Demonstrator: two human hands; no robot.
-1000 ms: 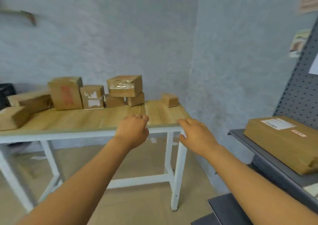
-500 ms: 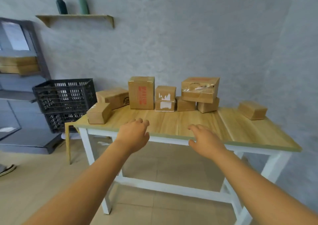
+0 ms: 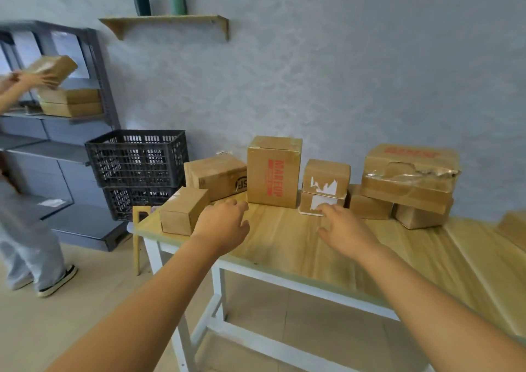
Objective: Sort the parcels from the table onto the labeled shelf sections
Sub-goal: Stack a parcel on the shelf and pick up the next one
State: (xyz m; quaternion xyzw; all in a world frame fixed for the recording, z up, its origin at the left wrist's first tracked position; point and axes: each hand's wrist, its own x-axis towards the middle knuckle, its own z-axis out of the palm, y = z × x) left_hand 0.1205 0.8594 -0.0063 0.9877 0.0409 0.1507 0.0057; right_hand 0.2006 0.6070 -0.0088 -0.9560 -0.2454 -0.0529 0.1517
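Note:
Several cardboard parcels stand along the back of the wooden table [image 3: 284,246]. A tall box with red print [image 3: 273,172] is in the middle. Right of it sit two small stacked boxes with torn white labels [image 3: 324,189]. A small box [image 3: 182,210] lies at the table's left corner, with a longer box [image 3: 216,176] behind it. At the right, a torn taped box [image 3: 410,176] rests on two smaller ones. My left hand [image 3: 225,223] hovers in front of the tall box, fingers relaxed, empty. My right hand [image 3: 344,229] reaches toward the labelled small boxes, empty.
Two stacked black plastic crates [image 3: 136,158] stand left of the table. A grey shelf unit [image 3: 57,121] at far left holds brown parcels, and another person [image 3: 25,229] there lifts a box. A wall shelf [image 3: 165,21] hangs above.
The view has swung left and closer to the table. Both hands have come forward over the tabletop toward the boxes. The shelf unit and the other person have come into sight.

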